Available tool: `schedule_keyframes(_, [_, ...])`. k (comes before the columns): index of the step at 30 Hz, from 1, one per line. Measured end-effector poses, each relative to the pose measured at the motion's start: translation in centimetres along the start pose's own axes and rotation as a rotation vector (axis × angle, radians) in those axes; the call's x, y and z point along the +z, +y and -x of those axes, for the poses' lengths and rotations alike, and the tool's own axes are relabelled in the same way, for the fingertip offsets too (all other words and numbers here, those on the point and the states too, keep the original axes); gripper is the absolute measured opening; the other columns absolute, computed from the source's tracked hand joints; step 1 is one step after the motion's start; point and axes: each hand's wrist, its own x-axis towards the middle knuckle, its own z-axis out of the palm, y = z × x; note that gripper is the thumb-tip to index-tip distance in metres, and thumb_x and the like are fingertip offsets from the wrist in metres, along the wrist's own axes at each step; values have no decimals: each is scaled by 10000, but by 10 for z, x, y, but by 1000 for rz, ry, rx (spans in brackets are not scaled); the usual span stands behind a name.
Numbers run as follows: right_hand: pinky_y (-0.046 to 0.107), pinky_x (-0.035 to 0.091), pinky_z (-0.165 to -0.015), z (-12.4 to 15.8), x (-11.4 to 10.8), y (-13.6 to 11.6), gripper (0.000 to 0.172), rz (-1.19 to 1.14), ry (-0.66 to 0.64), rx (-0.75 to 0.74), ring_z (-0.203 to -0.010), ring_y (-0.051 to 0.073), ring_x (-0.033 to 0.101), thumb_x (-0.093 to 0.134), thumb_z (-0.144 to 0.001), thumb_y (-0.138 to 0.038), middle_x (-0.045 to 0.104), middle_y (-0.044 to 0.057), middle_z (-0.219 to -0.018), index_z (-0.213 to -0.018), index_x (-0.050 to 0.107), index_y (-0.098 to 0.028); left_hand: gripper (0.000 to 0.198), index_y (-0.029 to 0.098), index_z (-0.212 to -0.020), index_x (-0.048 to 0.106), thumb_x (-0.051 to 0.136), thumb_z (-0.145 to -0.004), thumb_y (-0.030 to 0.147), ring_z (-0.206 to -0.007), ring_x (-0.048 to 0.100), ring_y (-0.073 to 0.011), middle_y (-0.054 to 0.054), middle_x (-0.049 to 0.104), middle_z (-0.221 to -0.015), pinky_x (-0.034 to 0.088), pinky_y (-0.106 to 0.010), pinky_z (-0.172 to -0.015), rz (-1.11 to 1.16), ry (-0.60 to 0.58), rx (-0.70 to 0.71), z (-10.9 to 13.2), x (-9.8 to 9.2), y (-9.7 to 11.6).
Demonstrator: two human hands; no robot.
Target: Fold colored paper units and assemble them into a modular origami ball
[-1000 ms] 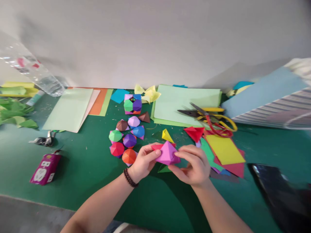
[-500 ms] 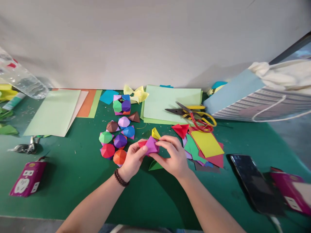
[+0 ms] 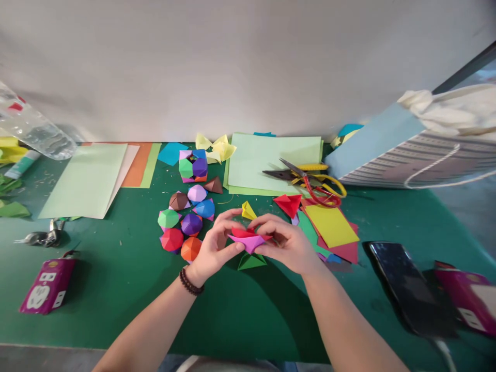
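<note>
green cutting mat [image 3: 116,315]: left hand [image 3: 215,245] and right hand [image 3: 284,243] both pinch a folded pink-and-red origami unit [image 3: 250,242] between fingertips, just above a green paper pyramid [image 3: 251,262]. even pressure from both sides keeps the flaps aligned.

Folded pink and red paper [image 3: 250,240] near the mat's front centre: matt, sharply creased. Green cutting mat [image 3: 116,310]: matt, smooth, flecked with paper scraps. Along the back edge, pale green paper sheets [image 3: 83,181]: matt. Scissors [image 3: 284,174] near the back edge: dull dark metal blades, glossy red and yellow plastic handles. Off the back left corner, clear plastic bottle [image 3: 34,129]: glossy, crinkled. Near the right edge, black phone [image 3: 411,289]: glossy glass. At the back right corner, striped paper bag [image 3: 387,170]: matt, with white cord handle. Crumpled white cloth [image 3: 434,111] above it.
</note>
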Motion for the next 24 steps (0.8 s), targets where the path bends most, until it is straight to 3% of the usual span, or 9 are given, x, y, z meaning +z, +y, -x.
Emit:
schedule_keyframes(2, [312, 543, -578, 1, 2, 0, 93, 212, 118, -159, -810, 197, 671, 745, -828, -287, 697, 65, -1045, -849, 661, -254, 502, 287, -1253, 615, 786, -784, 333, -1418, 374, -302, -91, 431, -1496, 378, -445, -1130, 54, 56, -1, 0, 1, -4])
schedule_keyframes(4, [327, 554, -608, 1, 4, 2, 107, 431, 215, -333, -824, 195, 669, 722, -837, -200, 688, 72, -1113, -900, 683, -278, 613, 310, -1330, 552, 793, -771, 384, -1403, 400, -294, -86, 423, -1518, 427, -414, -1094, 117, 115, -25, 1, 2, -8])
schedule_keyframes(8, [337, 567, -621, 0, 8, 8, 164, 685, 232, -509, -755, 177, 648, 675, -852, -139, 697, 76, -1138, -930, 689, -282, 591, 279, -1273, 598, 784, -748, 479, -1248, 556, -287, -93, 552, -1418, 537, -356, -920, 228, 191, -203, 5, 6, -11])
schedule_keyframes(11, [353, 584, -668, -2, 11, 8, 181, 764, 183, -550, -764, 183, 644, 674, -846, -109, 717, 77, -1136, -939, 670, -264, 507, 245, -1214, 625, 780, -757, 399, -1133, 618, -253, -82, 629, -1303, 556, -314, -836, 227, 287, -303, 4, 7, -10])
schedule_keyframes(14, [376, 591, -691, -3, 14, 4, 180, 692, 99, -584, -806, 214, 666, 732, -824, -172, 733, 116, -1119, -974, 644, -219, 369, 217, -1154, 640, 698, -791, 248, -1032, 649, -207, -62, 672, -1184, 546, -266, -792, 115, 373, -303, 1, 6, -6])
schedule_keyframes(16, [384, 588, -693, -4, 17, 1, 214, 561, 100, -557, -839, 230, 683, 742, -829, -225, 746, 118, -1064, -1010, 627, -210, 327, 194, -1109, 649, 632, -784, 160, -1012, 651, -190, -57, 683, -1139, 536, -259, -819, -26, 382, -257, -2, 5, -4])
schedule_keyframes(19, [339, 568, -626, -3, 20, 0, 189, 408, 226, -357, -754, 194, 673, 683, -873, -185, 738, 59, -919, -1043, 627, -246, 255, 165, -1033, 659, 571, -797, 127, -1016, 652, -190, -62, 698, -1085, 531, -277, -869, -241, 328, -192, -3, 6, -2])
schedule_keyframes(21, [317, 558, -589, -3, 21, 2, 192, 390, 273, -225, -725, 181, 656, 669, -882, -181, 693, 46, -880, -1055, 645, -261, 229, 162, -1012, 654, 549, -812, 130, -1001, 661, -189, -64, 705, -1063, 537, -286, -868, -319, 291, -174, -3, 7, -3])
schedule_keyframes(24, [325, 571, -620, -2, 20, 5, 184, 418, 237, -160, -815, 202, 660, 686, -876, -235, 619, 58, -917, -1057, 671, -264, 236, 167, -1013, 646, 534, -811, 116, -991, 669, -185, -62, 708, -1063, 542, -285, -863, -378, 286, -158, -1, 7, -6])
